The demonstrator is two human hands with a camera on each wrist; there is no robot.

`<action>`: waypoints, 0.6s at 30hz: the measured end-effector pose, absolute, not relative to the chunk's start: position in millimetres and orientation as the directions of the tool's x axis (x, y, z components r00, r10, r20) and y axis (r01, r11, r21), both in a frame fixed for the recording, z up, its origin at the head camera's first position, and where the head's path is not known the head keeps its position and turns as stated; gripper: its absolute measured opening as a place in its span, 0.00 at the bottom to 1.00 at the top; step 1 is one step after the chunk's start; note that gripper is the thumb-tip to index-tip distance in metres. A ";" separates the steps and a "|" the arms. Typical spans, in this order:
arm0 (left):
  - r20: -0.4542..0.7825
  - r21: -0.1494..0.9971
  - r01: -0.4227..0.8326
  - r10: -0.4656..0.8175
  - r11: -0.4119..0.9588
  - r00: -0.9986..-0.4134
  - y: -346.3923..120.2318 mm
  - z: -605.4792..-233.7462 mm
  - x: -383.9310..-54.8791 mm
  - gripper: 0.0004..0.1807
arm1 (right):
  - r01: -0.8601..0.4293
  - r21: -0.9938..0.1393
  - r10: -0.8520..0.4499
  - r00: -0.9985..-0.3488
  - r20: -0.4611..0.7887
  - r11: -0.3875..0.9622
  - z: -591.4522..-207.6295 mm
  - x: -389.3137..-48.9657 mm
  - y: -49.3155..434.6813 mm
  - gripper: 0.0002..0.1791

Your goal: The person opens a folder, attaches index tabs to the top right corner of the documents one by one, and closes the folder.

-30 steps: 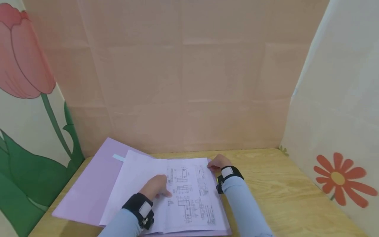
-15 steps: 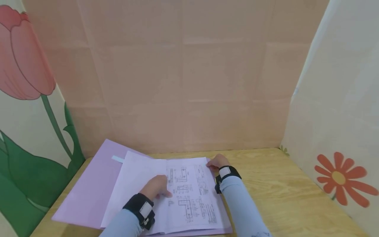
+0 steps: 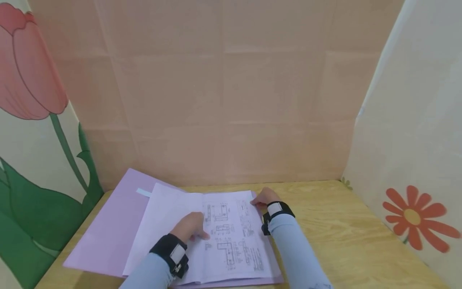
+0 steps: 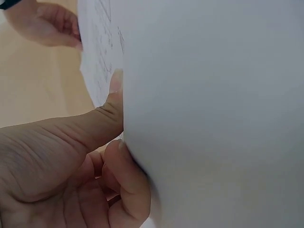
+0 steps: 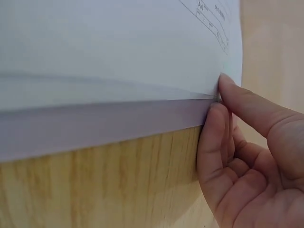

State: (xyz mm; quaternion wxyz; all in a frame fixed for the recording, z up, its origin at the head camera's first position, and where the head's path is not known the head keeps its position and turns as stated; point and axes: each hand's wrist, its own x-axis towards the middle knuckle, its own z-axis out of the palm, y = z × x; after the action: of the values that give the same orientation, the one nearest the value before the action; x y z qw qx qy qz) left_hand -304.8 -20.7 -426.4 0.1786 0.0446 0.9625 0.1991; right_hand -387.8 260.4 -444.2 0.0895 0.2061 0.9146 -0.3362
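Note:
A lilac folder (image 3: 101,237) lies spread on the table, holding white sheets. My left hand (image 3: 189,226) is at the middle fold, thumb over the printed drawing sheet (image 3: 245,237). In the left wrist view the blank page (image 4: 213,104) runs between that thumb and the curled index finger (image 4: 128,175). At the far right corner, my right hand (image 3: 266,196) pinches the edge of the drawing sheet. The right wrist view has its thumb (image 5: 251,107) on top of the paper and curled fingers beside the lilac cover edge (image 5: 118,121).
A wooden table (image 3: 343,233) extends to the right of the folder. Behind it rises a beige cloth backdrop (image 3: 231,100). White side panels bear a painted tulip (image 3: 32,68) on the left and a red flower (image 3: 411,216) on the right. A pale label (image 3: 144,192) is on the folder's left cover.
The right hand and the sheet's corner have shifted very slightly left. The left hand stays at the fold, and the folder lies nearly as before.

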 end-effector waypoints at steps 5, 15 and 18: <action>-0.331 0.403 0.022 0.168 0.915 -0.928 -21.5 -425.4 -305.4 0.29 | 0.451 -0.558 0.314 -0.891 -0.329 0.696 -441.8 -386.3 262.8 0.13; -0.315 0.393 0.031 0.167 0.919 -0.934 -25.6 -424.2 -305.1 0.27 | 0.433 -0.591 0.294 -0.900 -0.321 0.680 -442.9 -389.7 259.3 0.12; -0.309 0.398 0.034 0.169 0.917 -0.936 -26.0 -424.9 -304.8 0.27 | 0.421 -0.598 0.291 -0.906 -0.306 0.682 -442.4 -387.1 258.0 0.12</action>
State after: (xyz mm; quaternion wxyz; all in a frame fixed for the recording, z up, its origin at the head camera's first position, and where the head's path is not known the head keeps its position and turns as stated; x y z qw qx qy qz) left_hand -304.8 -26.0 -424.9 0.1712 0.0526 0.9639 0.1972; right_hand -387.1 258.0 -442.4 0.0932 0.1953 0.9122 -0.3480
